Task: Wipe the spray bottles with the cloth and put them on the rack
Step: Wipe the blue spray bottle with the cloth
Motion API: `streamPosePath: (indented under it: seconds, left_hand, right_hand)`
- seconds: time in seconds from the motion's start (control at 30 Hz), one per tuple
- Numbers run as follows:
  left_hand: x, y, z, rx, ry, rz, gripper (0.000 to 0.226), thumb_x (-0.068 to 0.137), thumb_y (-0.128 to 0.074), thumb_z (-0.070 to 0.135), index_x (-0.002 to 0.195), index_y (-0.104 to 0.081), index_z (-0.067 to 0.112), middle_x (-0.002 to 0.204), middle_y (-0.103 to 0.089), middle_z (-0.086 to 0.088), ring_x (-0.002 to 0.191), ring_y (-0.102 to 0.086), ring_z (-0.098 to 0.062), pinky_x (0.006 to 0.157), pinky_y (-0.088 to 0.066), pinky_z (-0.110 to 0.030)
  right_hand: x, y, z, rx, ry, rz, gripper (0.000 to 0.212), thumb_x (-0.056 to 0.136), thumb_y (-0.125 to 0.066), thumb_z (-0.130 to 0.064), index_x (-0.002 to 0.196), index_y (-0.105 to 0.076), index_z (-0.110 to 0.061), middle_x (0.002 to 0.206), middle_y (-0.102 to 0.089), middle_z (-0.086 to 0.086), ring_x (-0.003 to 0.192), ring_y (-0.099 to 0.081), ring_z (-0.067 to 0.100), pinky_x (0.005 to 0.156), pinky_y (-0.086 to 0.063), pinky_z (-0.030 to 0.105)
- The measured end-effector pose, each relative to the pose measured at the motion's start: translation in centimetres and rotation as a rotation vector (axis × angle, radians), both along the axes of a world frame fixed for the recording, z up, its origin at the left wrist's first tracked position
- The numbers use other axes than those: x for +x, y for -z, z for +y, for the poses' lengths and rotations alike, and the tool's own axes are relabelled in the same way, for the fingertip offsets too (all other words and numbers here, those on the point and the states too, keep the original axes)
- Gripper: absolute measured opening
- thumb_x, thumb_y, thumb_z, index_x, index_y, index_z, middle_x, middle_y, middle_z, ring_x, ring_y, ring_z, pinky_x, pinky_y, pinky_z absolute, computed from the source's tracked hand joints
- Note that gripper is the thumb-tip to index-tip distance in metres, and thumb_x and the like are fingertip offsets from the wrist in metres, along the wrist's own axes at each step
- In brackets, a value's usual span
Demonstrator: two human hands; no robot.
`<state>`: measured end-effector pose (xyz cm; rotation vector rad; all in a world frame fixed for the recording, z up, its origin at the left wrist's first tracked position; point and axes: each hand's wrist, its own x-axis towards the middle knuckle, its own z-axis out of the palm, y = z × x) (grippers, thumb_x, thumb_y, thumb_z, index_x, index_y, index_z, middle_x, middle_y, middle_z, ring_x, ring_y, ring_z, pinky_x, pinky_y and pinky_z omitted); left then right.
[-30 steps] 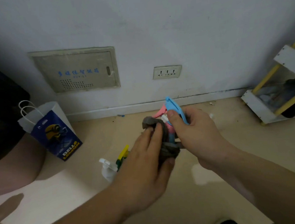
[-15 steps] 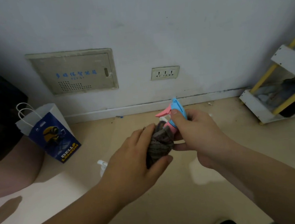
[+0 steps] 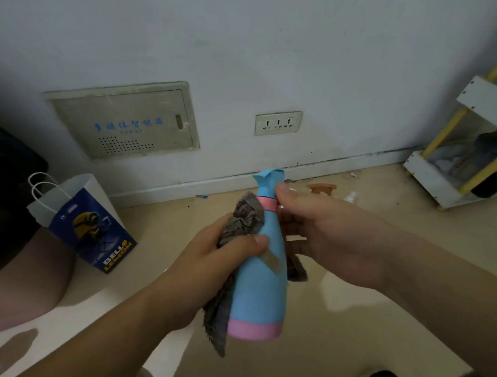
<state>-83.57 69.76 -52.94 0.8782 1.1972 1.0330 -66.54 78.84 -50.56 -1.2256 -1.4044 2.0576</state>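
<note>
Head view: blue spray bottle (image 3: 258,291) is held in mid-air, whole body and pink base showing — half a second ago only its trigger head showed. Left hand (image 3: 217,259) clamps the grey cloth (image 3: 243,218) against its shoulder; right hand (image 3: 328,232) pinches the neck. Judged mid-wipe — rack (image 3: 425,180) well apart, right.

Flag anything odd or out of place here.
A beige strip, like tape, sticks slantwise on the blue spray bottle. Behind the right hand, an orange-triggered bottle seems to lie on the floor, not on the rack. Dark specks dot the floor by the baseboard.
</note>
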Motion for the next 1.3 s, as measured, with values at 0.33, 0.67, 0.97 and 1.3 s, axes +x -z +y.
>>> streamPosePath:
  seconds: [0.33,0.67,0.97,1.3]
  left_hand:
    - [0.5,-0.2,0.5,-0.326,-0.548,-0.161,0.038,0.097,-0.053,0.040,0.080,-0.077,0.016,0.073,-0.078,-0.007,0.063,-0.072,-0.024,0.070,-0.049,-0.031]
    - [1.9,0.1,0.7,-0.266,-0.421,-0.189,0.041,0.099,-0.048,0.037,0.077,-0.076,0.016,0.070,-0.077,-0.005,0.053,-0.072,-0.016,0.066,-0.050,-0.028]
    - [4.3,2.2,-0.3,0.356,-0.081,1.099,0.062,0.098,-0.046,0.043,0.155,-0.031,0.022,0.143,-0.050,0.003,0.127,-0.052,-0.016,0.102,-0.048,-0.034]
    - [1.6,3.5,1.2,0.079,-0.205,0.553,0.039,0.080,-0.077,0.055,0.110,-0.058,0.039,0.101,-0.074,0.011,0.093,-0.072,-0.007,0.083,-0.061,-0.047]
  right_hand:
    - [-0.4,0.4,-0.4,0.103,0.218,-0.001,0.027,0.098,-0.067,-0.040,0.107,-0.081,-0.019,0.103,-0.080,-0.007,0.099,-0.075,0.016,0.085,-0.060,0.033]
    - [-0.4,0.6,-0.4,0.114,0.266,-0.037,0.020,0.094,-0.075,-0.035,0.095,-0.083,-0.017,0.097,-0.081,0.000,0.073,-0.073,0.013,0.065,-0.062,0.027]
    - [-1.7,1.4,-1.9,0.000,0.336,-0.052,0.017,0.093,-0.077,-0.036,0.095,-0.084,-0.021,0.087,-0.080,-0.003,0.072,-0.069,0.014,0.062,-0.058,0.030]
    - [-2.1,1.6,-2.0,0.095,0.209,-0.067,0.027,0.100,-0.059,-0.026,0.105,-0.073,-0.004,0.093,-0.070,0.004,0.089,-0.064,0.016,0.087,-0.051,0.039]
